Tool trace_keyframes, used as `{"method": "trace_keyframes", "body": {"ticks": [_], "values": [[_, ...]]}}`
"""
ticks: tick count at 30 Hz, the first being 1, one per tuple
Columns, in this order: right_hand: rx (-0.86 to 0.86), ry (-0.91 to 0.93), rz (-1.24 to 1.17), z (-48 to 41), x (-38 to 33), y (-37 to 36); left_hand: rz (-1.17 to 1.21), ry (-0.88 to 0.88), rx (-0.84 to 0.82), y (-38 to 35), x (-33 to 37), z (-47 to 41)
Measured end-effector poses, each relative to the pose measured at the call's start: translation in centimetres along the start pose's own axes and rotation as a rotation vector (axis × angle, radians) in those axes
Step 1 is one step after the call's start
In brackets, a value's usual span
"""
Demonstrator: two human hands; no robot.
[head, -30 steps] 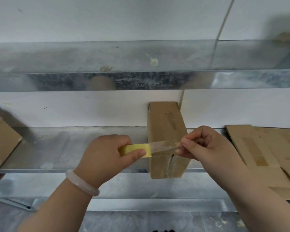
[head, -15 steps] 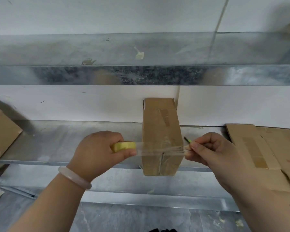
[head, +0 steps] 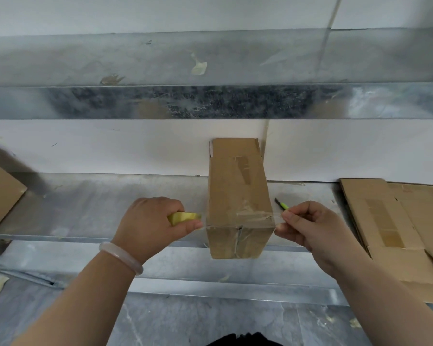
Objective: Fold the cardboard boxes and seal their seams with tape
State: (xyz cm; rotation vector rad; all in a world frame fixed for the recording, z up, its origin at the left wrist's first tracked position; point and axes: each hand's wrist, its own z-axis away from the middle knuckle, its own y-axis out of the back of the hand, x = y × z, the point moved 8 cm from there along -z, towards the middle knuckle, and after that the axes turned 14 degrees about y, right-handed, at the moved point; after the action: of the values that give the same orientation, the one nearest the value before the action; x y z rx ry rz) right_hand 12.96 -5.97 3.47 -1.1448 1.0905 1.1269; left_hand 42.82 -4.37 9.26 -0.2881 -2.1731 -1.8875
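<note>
1 narrow cardboard box (head: 238,196) lay lengthwise on the lower galvanized metal shelf (head: 98,203), its far end against the white wall and its near end, with a vertical seam, at the shelf's front edge. A strip of clear tape (head: 253,217) ran across the box's top near that front end, stretched taut from side to side. The left hand (head: 150,226) sat just left of the box, fingers and thumb curled round a yellow tape roll (head: 184,218) from which the strip fed. The right hand (head: 310,226) was just right of the box, thumb and forefinger pinching the strip's free end close to the box's corner. A slim green-and-black tool (head: 281,204) poked out beyond the right hand's fingers, though what kind it was could not be told. A pale bangle (head: 121,257) circled the left wrist. Flattened cardboard sheets (head: 390,221) lay on the shelf to the right, well apart from the box, and another piece of cardboard (head: 0,193) showed at the far left edge. A 2nd metal shelf (head: 160,101) ran above.
</note>
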Motion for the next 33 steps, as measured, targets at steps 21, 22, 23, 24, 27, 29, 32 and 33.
{"method": "trace_keyframes", "body": {"ticks": [21, 22, 23, 24, 27, 29, 32, 33], "values": [[-0.167, -0.113, -0.246, -0.2, 3.1, -1.6, 0.07, -0.01, -0.05, -2.3, -0.6, -1.3], [-0.181, -0.143, -0.278, -0.1, 3.3, -2.0, 0.074, -0.011, -0.056, -2.4, -0.6, -1.3], [-0.182, -0.181, -0.313, 0.0, 3.8, -2.2, 0.078, -0.01, -0.063, -2.6, -0.5, -1.3], [-0.168, -0.23, -0.344, 0.1, 4.2, -2.5, 0.082, -0.009, -0.066, -2.7, -0.4, -1.2], [-0.108, -0.385, -0.434, 0.7, 6.4, -3.0, 0.084, -0.006, -0.061, -2.9, -0.5, -1.0], [-0.116, -0.401, -0.464, 1.0, 7.4, -3.5, 0.091, -0.017, -0.048, -3.0, -0.4, -1.0], [-0.119, -0.334, -0.488, 0.8, 8.0, -4.1, 0.098, -0.021, -0.043, -3.0, -0.3, -1.1], [-0.102, -0.333, -0.467, 0.6, 8.4, -4.0, 0.101, -0.022, -0.043, -2.9, -0.3, -1.2]]}}
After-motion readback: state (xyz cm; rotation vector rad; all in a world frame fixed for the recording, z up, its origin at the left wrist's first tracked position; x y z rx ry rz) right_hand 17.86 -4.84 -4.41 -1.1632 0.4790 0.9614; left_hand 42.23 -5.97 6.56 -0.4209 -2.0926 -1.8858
